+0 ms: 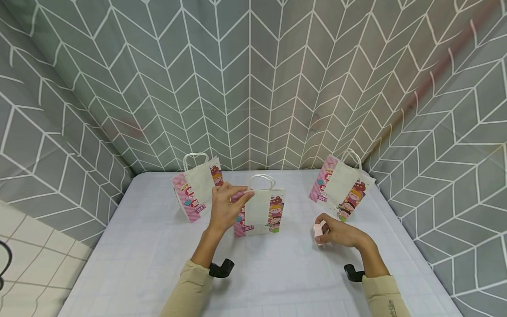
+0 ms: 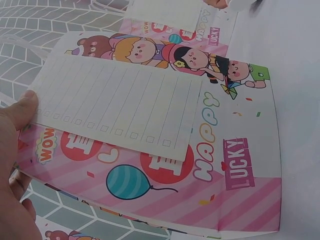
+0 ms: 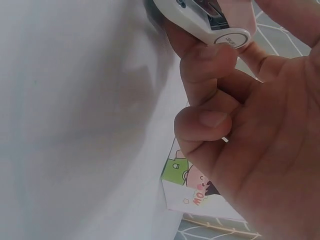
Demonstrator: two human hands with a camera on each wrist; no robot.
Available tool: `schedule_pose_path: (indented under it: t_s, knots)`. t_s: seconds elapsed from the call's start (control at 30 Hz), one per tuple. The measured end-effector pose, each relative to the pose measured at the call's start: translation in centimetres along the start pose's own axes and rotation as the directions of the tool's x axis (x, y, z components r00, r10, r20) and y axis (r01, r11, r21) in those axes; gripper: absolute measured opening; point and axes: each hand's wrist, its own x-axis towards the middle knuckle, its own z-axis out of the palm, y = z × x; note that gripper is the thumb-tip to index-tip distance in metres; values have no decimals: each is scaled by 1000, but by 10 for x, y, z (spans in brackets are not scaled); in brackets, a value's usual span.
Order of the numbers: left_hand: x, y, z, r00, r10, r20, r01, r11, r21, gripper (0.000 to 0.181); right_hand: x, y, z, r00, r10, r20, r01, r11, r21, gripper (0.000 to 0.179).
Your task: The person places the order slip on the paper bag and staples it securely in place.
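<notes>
In the head view my left hand (image 1: 225, 206) pinches the top edge of the middle paper gift bag (image 1: 276, 215), which stands upright on the table. A lined checklist sheet (image 2: 115, 105) lies against the bag's printed front in the left wrist view, and the thumb presses near its top end. My right hand (image 1: 339, 231) holds a small pink-and-white stapler (image 1: 318, 234) low over the table, to the right of the bag. In the right wrist view the fingers curl around the stapler (image 3: 200, 17), which is partly cut off by the frame edge.
Another gift bag (image 1: 190, 207) with a white sheet on its front stands behind on the left. A third such bag (image 1: 322, 185) leans at the back right. A patterned grey curtain (image 1: 253, 88) hangs behind the white-covered table (image 1: 138, 246).
</notes>
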Motion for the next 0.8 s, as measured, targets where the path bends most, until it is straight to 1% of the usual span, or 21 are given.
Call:
schedule_pose_path:
  t_s: [0.13,0.47,0.67,0.8]
  knots:
    - [0,0,0,1000,1,1,-1,1000,1,22,1,0,1,1000,12,-11,-12,1000,1,51]
    - [-1,0,0,1000,-12,4,12,1000,6,22,3,0,3,1000,2,-19,-2,1000,-19,50]
    - [-1,0,1,1000,-3,1,3,1000,5,22,2,-6,5,1000,-26,-17,26,1000,-9,52]
    - [-2,1,1,1000,-4,0,4,1000,8,22,4,-10,6,999,-31,-24,30,999,-27,52]
